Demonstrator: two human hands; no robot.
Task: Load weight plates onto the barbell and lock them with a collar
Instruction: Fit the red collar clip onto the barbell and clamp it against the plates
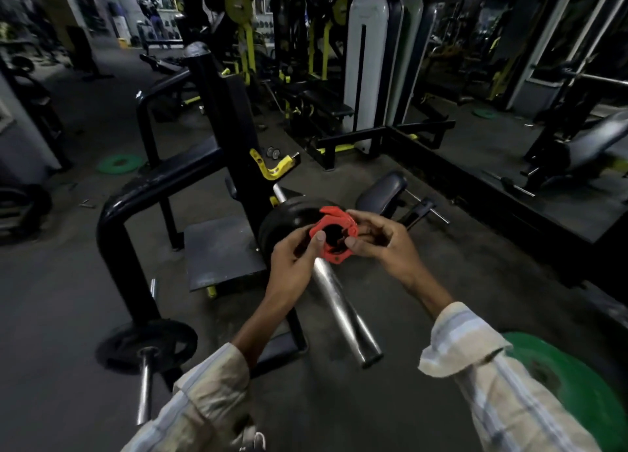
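Observation:
A red clamp collar (334, 235) is held in front of me by both hands, its lever raised at the top. My left hand (292, 261) pinches its left rim with thumb on the ring. My right hand (380, 240) grips its right side. Behind the collar, a black weight plate (285, 220) sits on the barbell sleeve (343, 312), whose bare chrome end points toward me. Whether the collar is around the sleeve or just above it, I cannot tell.
A black rack frame (142, 193) with a yellow bar hook (272, 169) stands left of the barbell. A black plate on a peg (149, 344) sits low left. A green plate (560, 376) lies at bottom right, another green plate (119, 163) on the far-left floor.

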